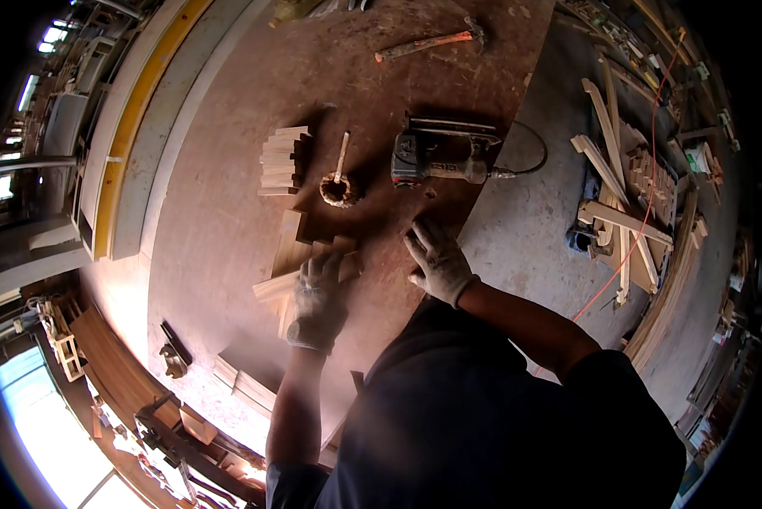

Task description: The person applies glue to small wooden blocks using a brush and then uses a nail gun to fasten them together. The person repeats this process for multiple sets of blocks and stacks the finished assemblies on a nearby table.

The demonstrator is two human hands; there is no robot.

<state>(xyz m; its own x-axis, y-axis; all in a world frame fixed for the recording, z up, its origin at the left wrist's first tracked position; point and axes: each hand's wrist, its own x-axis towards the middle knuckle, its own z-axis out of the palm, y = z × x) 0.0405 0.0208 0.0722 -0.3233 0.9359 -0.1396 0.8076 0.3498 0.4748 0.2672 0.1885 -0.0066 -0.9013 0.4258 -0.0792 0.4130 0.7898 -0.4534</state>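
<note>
**Wood laid out, the joining apparently left to do**

My left hand (317,297) lies over crossed wood strips (291,227) on the bench (220,195); whether it grips one, I can't tell. My right hand (439,265) is open and empty, fingers spread. Beyond, short blocks (281,161) sit lined up. I'd judge it early: nothing looks clearly joined, and the nail gun (440,161) lies unheld.

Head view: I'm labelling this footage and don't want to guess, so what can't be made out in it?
Head view: part of the wooden pieces, covered by the gloved left hand.
Head view: the palm of the gloved right hand, facing away from the camera.
Head view: the full shape of the tan object, cut off by the top edge.
Head view: what the round pot contains, too small and dark.
</note>
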